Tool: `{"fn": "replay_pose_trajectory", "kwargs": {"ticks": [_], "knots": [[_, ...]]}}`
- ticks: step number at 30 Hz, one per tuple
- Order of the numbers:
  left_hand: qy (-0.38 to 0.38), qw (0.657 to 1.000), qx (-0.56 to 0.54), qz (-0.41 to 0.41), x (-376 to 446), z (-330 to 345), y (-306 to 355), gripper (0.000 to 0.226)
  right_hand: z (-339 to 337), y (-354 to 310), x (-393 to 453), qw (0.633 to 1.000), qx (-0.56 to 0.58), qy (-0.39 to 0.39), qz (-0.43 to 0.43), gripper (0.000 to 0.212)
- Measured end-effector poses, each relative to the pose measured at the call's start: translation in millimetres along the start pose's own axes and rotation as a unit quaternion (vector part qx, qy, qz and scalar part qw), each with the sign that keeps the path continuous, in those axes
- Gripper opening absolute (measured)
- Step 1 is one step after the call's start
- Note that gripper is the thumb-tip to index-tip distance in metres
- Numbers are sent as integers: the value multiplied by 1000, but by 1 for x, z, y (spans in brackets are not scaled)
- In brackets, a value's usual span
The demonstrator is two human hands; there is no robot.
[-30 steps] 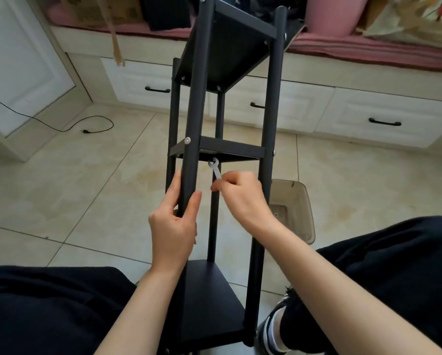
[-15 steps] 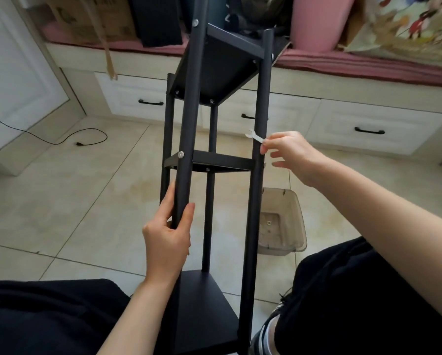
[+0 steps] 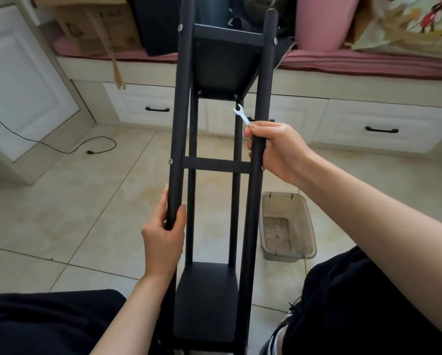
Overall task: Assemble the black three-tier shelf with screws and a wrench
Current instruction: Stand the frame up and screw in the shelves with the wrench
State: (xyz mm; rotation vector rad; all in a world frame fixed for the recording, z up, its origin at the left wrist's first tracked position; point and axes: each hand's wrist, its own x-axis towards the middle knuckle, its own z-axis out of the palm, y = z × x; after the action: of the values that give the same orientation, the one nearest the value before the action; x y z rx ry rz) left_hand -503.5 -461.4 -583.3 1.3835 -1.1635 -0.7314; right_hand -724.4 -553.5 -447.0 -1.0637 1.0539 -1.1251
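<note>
Head view: black three-tier shelf (image 3: 216, 165) tilted back toward the person, base tier low between the knees, top tier far end near the cushioned bench (image 3: 368, 65). Left hand (image 3: 163, 234) wraps the near-left post (image 3: 177, 124), fingers curled round it, steadying the frame. Right hand (image 3: 278, 149) curls round the near-right post (image 3: 262, 98) just above the middle tier crossbar and at the same time pinches the handle of a small silver wrench (image 3: 242, 114) between thumb and fingertip. So both grips are closed: left on the post, right on post plus wrench. Wrench head points up toward a screw (image 3: 235, 96) on the underside of the top tier, just below it; cannot tell if it touches yet.

Step in hand, as I judge it: tighten the top-tier underside screws. To do it well, free the right hand from the post so the wrench can swing, seat the open end fully on the screw head before turning, use short arcs since the far post sits close by, and keep the left hand firm so the frame does not twist. Slipping off the head is the likely fault.

Clear plastic bin (image 3: 286, 226) sits on the tile floor (image 3: 61, 201) beside the right post, small hardware inside.
</note>
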Motion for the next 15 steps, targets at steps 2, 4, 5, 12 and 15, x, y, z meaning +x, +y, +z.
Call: {"fn": "replay_pose_trajectory", "kwargs": {"ticks": [2,4,5,12,15], "knots": [[1,1000,-2,-5,2,4,-6,51,1,-2,-1,1000,-7,4,-7,28],[-8,1000,-2,9,6,6,-11,53,0,-3,-1,1000,-6,10,-8,30],[-11,1000,1,15,9,7,-12,55,-1,-3,-1,1000,-1,12,-9,31],[-14,995,82,52,37,0,-7,41,7,-6,-1,999,17,11,-27,31],[-47,989,137,22,51,-5,-5,35,14,-8,-1,999,28,9,-24,30]]}}
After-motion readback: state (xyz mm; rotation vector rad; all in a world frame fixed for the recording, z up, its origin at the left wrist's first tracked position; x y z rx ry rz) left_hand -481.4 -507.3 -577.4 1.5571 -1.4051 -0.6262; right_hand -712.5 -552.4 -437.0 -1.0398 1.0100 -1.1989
